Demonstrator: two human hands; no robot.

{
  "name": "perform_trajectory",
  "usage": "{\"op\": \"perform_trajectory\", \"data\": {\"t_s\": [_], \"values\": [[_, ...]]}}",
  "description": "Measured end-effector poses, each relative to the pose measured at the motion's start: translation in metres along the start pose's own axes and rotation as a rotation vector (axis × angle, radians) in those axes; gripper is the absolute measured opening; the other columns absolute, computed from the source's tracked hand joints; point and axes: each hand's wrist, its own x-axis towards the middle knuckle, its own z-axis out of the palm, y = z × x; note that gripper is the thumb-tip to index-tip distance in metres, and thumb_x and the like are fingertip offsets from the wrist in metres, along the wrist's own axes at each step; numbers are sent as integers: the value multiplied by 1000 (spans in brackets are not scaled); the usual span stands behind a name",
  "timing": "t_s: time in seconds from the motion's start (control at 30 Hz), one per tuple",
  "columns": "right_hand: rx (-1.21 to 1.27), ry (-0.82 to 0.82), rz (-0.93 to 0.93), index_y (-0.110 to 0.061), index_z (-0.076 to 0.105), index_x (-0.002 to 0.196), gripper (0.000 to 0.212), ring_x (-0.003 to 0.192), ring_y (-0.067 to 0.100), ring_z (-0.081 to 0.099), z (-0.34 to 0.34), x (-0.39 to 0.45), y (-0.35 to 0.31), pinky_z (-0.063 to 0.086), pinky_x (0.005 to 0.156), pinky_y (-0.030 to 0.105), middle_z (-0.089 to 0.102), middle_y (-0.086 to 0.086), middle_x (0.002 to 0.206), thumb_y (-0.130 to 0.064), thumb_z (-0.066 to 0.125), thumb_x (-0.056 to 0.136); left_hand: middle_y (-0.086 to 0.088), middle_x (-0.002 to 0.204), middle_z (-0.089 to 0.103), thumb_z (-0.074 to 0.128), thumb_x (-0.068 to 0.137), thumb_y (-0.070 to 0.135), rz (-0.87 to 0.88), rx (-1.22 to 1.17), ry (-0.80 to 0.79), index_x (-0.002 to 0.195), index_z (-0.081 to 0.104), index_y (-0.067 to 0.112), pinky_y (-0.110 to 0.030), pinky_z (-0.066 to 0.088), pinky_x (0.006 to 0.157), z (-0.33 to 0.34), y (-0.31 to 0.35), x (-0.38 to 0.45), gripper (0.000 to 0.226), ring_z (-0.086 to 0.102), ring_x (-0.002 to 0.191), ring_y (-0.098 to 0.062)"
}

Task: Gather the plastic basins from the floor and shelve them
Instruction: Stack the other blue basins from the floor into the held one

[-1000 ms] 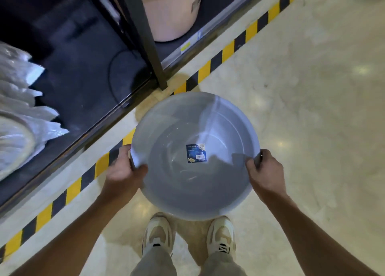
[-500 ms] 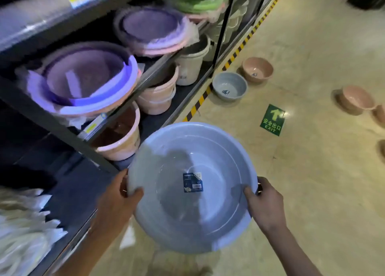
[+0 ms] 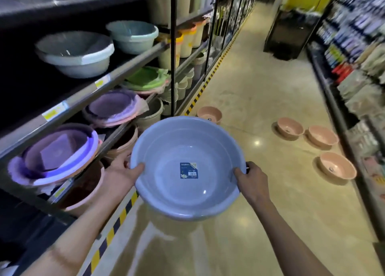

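Note:
I hold a grey-blue plastic basin point(image 3: 173, 184) with a dark label in its bottom, level and in front of me above the floor. My left hand point(image 3: 123, 171) grips its left rim and my right hand point(image 3: 253, 182) grips its right rim. Several pink basins lie on the floor ahead: one by the striped line point(image 3: 209, 113), two side by side further right point(image 3: 290, 127) point(image 3: 322, 137), and one nearer point(image 3: 337, 168). The shelving point(image 3: 83, 97) on my left holds grey, teal, purple and pink basins.
A yellow-and-black striped line point(image 3: 123, 213) runs along the foot of the left shelving. Another rack of packaged goods point(image 3: 358, 84) lines the right side of the aisle. A dark bin or stand point(image 3: 289, 34) sits far down the aisle.
My view has swung up from the floor to the aisle and shelves. The basin has come up with both hands still on its rim.

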Motion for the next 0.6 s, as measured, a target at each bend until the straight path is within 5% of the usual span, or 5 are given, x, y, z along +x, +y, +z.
{"op": "perform_trajectory", "data": {"t_s": [0.13, 0.2, 0.33, 0.47, 0.6], "values": [[-12, 13, 19, -15, 63, 89, 17, 74, 28, 65, -17, 29, 1, 56, 69, 41, 69, 3, 78, -31, 61, 84, 22, 84, 74, 72, 74, 36, 81, 53, -14, 100, 65, 49, -25, 54, 73, 23, 21, 22, 30, 69, 79, 3], [-4, 18, 38, -15, 63, 87, 17, 72, 26, 65, -16, 46, 1, 57, 68, 41, 69, 3, 76, -31, 61, 83, 22, 79, 73, 75, 80, 31, 98, 96, -34, 107, 68, 41, -15, 47, 66, 33, 29, 40, 30, 68, 77, 6], [-1, 7, 73, -12, 64, 86, 19, 71, 24, 65, -12, 89, -7, 54, 65, 37, 69, 4, 76, -30, 63, 83, 0, 97, 74, 74, 81, 35, 75, 94, -89, 129, 66, 19, -34, 53, 78, 57, 41, 94, 52, 70, 90, -20], [-37, 14, 80, -9, 62, 86, 25, 74, 26, 63, -11, 140, -27, 49, 62, 34, 67, 5, 78, -34, 61, 83, 10, 83, 66, 75, 87, 28, 76, 103, -78, 132, 65, 20, -23, 43, 58, 87, 48, 160, 47, 59, 71, 0], [-73, 35, 79, -12, 58, 81, 24, 67, 18, 59, -12, 195, -50, 39, 54, 29, 65, 2, 74, -36, 59, 83, 4, 97, 66, 71, 89, 26, 74, 84, -132, 135, 63, 19, -31, 47, 72, 110, 66, 218, 47, 62, 81, -14]]}}
